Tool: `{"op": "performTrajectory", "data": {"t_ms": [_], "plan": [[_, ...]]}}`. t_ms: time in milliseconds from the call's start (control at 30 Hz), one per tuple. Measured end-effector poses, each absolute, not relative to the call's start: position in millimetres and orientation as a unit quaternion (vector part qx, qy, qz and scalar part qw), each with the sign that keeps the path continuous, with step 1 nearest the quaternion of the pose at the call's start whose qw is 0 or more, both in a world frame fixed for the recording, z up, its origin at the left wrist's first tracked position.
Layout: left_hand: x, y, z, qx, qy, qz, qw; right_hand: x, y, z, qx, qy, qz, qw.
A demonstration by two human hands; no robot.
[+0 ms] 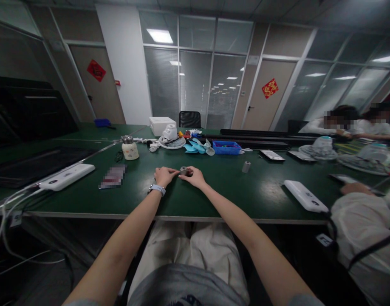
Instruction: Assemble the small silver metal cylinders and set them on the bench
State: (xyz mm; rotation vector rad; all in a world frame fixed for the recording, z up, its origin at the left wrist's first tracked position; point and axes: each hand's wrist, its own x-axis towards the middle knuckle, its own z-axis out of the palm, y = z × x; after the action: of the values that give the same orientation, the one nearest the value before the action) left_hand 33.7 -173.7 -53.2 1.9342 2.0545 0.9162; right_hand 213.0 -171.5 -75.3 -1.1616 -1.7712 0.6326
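A small grey metal cylinder [183, 170] stands upright at the middle of the green table, near its front part. My right hand [195, 176] grips it from the right, fingers curled behind and thumb in front. From the left, my left hand [165, 176] reaches to the cylinder's side with thumb and index fingertips pressed together. Whether those fingertips pinch a small part is too small to tell. A second, similar metal cylinder [246, 166] stands farther right on the table, apart from both hands.
Behind my hands lie a white fan housing [170, 134], light-blue fan blades [196, 146] and a blue tray [227, 148]. A cream flask [130, 149] stands left. White power strips [67, 176] lie at both sides. A co-worker's sleeve [360, 212] is close at right.
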Motion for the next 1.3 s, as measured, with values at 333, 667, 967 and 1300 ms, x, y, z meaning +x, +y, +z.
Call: {"op": "performTrajectory", "data": {"t_ms": [333, 667, 967, 1300], "plan": [[35, -174, -55, 0.64, 0.697, 0.317, 0.059, 229, -169, -64, -0.429, -0.581, 0.47, 0.506], [37, -175, -54, 0.645, 0.695, 0.31, 0.069, 274, -197, -49, -0.362, -0.368, 0.617, 0.594], [34, -170, -56, 0.641, 0.701, 0.302, 0.076, 289, -217, -55, -0.405, -0.394, 0.531, 0.632], [36, -175, -54, 0.64, 0.706, 0.297, 0.061, 397, -236, -58, -0.701, -0.454, -0.114, 0.539]]}}
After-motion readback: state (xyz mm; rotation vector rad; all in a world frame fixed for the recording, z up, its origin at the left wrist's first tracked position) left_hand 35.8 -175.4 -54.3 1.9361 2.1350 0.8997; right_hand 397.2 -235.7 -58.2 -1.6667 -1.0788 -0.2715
